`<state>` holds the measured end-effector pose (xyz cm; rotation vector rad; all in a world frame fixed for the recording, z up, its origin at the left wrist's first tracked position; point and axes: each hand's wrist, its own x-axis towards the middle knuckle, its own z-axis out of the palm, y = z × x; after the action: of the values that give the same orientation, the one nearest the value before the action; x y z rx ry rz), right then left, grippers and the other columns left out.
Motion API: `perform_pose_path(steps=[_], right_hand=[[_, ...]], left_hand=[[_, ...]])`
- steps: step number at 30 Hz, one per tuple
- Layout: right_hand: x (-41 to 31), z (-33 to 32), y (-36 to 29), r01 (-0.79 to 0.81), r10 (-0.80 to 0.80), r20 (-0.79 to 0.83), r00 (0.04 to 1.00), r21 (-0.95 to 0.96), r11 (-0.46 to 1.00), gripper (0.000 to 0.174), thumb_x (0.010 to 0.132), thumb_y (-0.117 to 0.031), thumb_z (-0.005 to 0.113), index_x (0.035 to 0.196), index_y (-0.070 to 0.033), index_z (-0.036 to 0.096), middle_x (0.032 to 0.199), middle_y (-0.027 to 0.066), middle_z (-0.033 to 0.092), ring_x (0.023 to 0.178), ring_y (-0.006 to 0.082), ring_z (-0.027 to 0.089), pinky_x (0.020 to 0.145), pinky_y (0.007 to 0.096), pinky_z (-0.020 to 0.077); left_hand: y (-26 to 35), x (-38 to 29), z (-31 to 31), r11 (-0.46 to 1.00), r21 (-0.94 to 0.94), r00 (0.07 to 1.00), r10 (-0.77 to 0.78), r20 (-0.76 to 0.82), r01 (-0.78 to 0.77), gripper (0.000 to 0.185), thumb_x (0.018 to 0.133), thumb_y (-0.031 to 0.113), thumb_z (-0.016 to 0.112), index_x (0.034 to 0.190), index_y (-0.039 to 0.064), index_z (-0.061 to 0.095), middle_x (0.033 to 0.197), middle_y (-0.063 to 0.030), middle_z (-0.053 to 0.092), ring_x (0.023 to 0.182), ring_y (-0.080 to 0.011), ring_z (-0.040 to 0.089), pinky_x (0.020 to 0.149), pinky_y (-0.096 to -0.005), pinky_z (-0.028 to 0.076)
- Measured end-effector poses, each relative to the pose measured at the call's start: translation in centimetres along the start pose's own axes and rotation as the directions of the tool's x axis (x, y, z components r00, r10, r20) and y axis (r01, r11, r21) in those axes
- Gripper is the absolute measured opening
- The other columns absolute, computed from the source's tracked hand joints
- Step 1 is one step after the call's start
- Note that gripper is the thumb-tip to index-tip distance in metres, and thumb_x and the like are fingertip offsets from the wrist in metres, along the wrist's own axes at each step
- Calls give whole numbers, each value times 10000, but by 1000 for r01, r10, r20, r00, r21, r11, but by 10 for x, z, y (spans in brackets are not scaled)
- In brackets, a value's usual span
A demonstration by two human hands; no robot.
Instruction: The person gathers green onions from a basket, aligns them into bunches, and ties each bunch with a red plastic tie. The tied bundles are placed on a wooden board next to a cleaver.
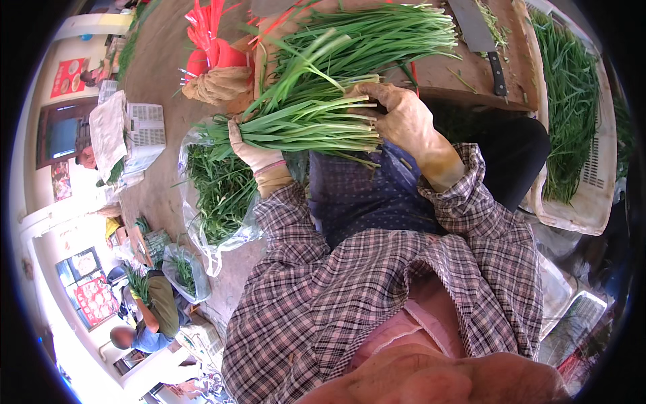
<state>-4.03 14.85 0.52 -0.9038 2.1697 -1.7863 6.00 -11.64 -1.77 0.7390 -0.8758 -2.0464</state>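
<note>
A bundle of green Chinese chives point(308, 123) lies across my gloved left hand point(252, 151), which grips it from below near the leafy end. At the pale cut ends, the fingers of my gloved right hand point(398, 111) touch the stems; a few stalks slant upward from there toward the left. Just beyond, a larger pile of chives point(373, 38) rests on a wooden board point(484, 86), with its stem ends facing right. My fingertips on the right are partly hidden by the stems.
A cleaver point(474, 30) lies on the board, handle toward me. Right of it stands a white plastic crate point(580, 212) of chives. At left are an open plastic bag point(214, 252) of greens, red plastic ties point(204, 25) and a brown cloth point(217, 86). Another person point(151, 318) sits at lower left, holding greens.
</note>
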Motion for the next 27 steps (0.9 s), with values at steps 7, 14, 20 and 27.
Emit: perform_pose_path(steps=[7,14,20,27], right_hand=[[-32,-45,20,-321,451,-32,892,656,683,150,967,-117,653,1081,-26,685,939,51,697,837,116,633,797,248,513],[-30,-36,0,-253,298,26,954,603,757,372,964,-168,667,1327,-115,608,1024,35,692,906,124,633,836,264,517],[-33,-35,3,-222,222,3,975,14,975,248,890,-293,738,1082,-137,722,932,131,731,847,236,714,763,320,552],[-46,-69,13,-193,194,-27,981,-299,934,320,973,-345,592,1074,-67,715,964,172,717,905,336,694,783,395,549]], left_hand=[[6,6,-1,994,-109,977,34,211,-11,183,958,327,598,906,155,565,866,3,574,860,-174,571,833,-384,483],[3,7,6,997,-57,987,63,145,-55,180,957,305,600,905,138,560,869,16,549,871,-159,553,834,-349,469],[6,11,5,995,-100,983,19,185,-1,173,952,289,619,931,128,560,892,-6,544,876,-153,533,844,-320,445],[6,4,7,986,-58,946,164,280,-153,199,951,310,625,931,134,534,897,9,515,874,-149,509,861,-318,423]])
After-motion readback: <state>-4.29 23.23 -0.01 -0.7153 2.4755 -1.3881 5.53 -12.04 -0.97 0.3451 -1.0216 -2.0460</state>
